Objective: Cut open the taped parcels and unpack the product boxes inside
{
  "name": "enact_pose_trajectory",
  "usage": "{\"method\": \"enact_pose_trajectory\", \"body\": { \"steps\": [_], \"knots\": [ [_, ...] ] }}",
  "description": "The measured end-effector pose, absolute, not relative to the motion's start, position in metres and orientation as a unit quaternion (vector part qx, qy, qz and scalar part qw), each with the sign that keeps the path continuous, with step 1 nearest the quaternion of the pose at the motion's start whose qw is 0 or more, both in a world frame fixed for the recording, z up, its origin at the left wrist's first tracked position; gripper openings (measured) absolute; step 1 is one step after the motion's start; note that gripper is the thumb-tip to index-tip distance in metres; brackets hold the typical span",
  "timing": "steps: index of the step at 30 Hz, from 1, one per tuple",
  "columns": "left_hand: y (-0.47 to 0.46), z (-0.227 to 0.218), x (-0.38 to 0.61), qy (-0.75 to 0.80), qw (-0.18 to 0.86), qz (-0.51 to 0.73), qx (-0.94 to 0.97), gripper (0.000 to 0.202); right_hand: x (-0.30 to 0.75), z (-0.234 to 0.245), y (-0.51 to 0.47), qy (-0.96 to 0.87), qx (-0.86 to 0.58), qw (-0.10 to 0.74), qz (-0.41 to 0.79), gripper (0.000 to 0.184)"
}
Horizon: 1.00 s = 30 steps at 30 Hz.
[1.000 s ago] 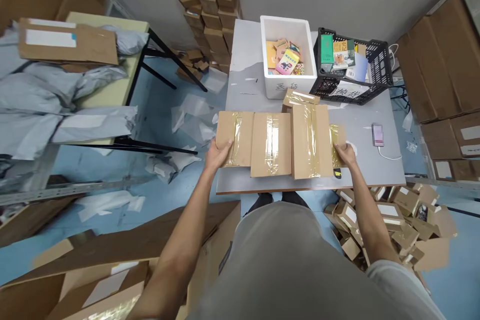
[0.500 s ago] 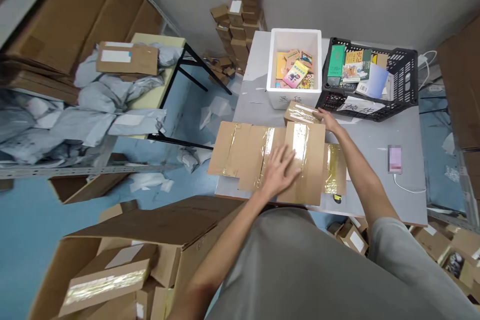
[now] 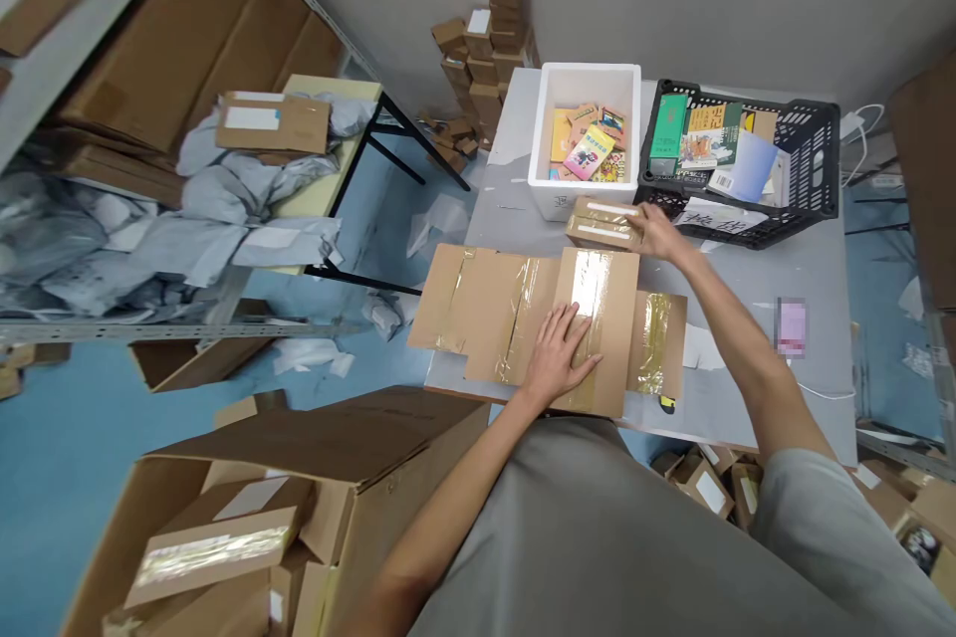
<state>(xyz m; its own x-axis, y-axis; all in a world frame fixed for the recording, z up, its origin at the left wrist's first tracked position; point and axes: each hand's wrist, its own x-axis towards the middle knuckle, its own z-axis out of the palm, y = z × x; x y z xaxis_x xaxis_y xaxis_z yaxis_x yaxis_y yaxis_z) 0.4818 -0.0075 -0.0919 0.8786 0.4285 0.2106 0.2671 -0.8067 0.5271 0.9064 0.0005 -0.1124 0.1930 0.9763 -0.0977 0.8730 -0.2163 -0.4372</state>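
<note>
A flattened cardboard box [image 3: 493, 309] with shiny tape strips lies on the grey table [image 3: 747, 289] in front of me. My left hand [image 3: 564, 350] rests flat on its middle panel, fingers spread. Behind it sits a small taped cardboard box [image 3: 601, 222], just in front of the white foam bin [image 3: 590, 134]. My right hand [image 3: 661, 231] reaches across and grips the right end of that small box.
A black crate [image 3: 814, 169] of books stands at the back right. A phone [image 3: 792, 326] on a cable lies to the right. A large open carton [image 3: 246, 518] of parcels stands at my lower left. Small boxes are stacked against the wall [image 3: 485, 50] and heaped below the table's right side.
Both hands have left the ends of the flattened box. The left now presses its middle, and the right has reached back to the small taped box. My view swung left.
</note>
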Motion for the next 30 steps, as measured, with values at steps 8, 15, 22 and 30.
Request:
{"method": "enact_pose_trajectory", "body": {
  "steps": [8, 15, 22, 30],
  "knots": [
    [-0.003, -0.095, 0.492, 0.187, 0.326, 0.203, 0.904, 0.054, 0.896, 0.038, -0.098, -0.583, -0.753, 0.306, 0.004, 0.101],
    [0.006, -0.072, 0.46, 0.263, 0.509, 0.273, 0.773, 0.069, 0.692, 0.094, -0.18, -0.457, -0.814, 0.357, 0.036, 0.106],
    [0.039, -0.072, 0.394, 0.394, 0.548, 0.313, 0.668, 0.071, 0.486, 0.075, -0.139, -0.351, -0.827, 0.403, 0.177, 0.093],
    [0.123, -0.113, 0.351, 0.452, 0.526, 0.257, 0.673, 0.045, 0.561, -0.008, -0.182, -0.247, -0.855, 0.427, 0.16, 0.069]
  ]
}}
